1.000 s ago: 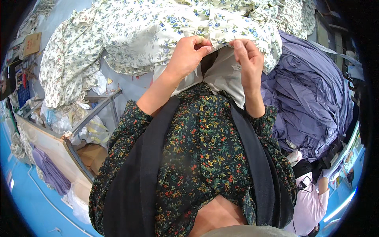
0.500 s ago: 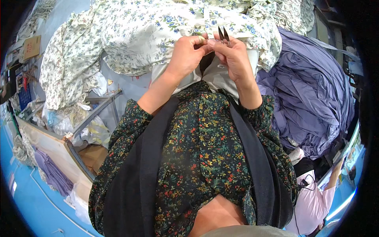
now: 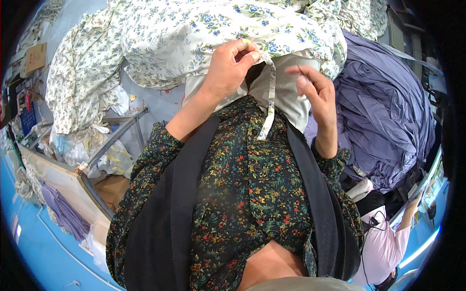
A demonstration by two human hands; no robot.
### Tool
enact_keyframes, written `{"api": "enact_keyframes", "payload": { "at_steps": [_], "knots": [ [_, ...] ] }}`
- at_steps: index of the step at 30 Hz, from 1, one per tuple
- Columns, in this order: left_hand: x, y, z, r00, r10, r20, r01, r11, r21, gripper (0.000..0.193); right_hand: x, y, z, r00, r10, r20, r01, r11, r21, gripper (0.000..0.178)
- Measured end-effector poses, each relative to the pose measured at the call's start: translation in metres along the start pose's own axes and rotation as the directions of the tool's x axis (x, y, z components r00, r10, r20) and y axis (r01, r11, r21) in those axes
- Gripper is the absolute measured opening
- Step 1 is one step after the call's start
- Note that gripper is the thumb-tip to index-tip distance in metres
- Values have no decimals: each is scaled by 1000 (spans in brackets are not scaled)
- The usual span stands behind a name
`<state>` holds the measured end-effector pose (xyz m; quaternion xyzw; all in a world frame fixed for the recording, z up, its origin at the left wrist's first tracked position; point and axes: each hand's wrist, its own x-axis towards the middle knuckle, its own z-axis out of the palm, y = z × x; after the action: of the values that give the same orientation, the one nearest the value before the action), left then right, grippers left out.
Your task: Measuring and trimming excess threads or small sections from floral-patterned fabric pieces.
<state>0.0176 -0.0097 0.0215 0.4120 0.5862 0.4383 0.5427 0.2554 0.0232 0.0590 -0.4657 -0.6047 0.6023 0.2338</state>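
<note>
My left hand is closed, thumb and fingertips pinched on the near edge of a white cloth with blue flowers. From beside that pinch a narrow floral fabric strip hangs over my lap, its loose end lying on my dark flowered shirt. Right of the strip, apart from it, my right hand is raised with the forefinger stretched toward the cloth and blurred. Its other fingers are partly curled, and the palm is hidden. No snips can be made out there now.
Bunched purple fabric lies at the right. At left stand a metal frame with plastic bags, and a cardboard box farther off. Another person in a pink top is at the lower right.
My right hand has moved right and nearer to me, away from my left hand. The snips that stuck up from it are out of sight. The fabric strip now hangs down over my lap.
</note>
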Motion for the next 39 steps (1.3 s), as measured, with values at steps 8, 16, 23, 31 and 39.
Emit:
{"api": "enact_keyframes", "payload": {
  "at_steps": [8, 16, 23, 31, 39],
  "knots": [
    [-7, 12, 6, 998, 45, -50, -40, 995, 96, 12, 27, 0, 50, 792, -596, -132, 236, 499, -834, 22],
    [-8, 17, 6, 998, 20, -63, -15, 997, 80, 14, 31, 7, 47, 736, -669, -101, 302, 459, -836, 19],
    [-10, 19, 6, 998, 8, -68, -1, 996, 92, 15, 35, 6, 51, 752, -655, -75, 317, 458, -830, 17],
    [-44, 34, -22, 900, -1, 437, -260, 803, 537, 8, 21, 14, 33, 956, 97, -278, -147, 975, -165, 36],
    [-44, 10, -14, 928, -198, 316, -177, 512, 840, 15, 25, 18, 49, 946, 321, 41, -306, 844, 440, 30]
  ]
}}
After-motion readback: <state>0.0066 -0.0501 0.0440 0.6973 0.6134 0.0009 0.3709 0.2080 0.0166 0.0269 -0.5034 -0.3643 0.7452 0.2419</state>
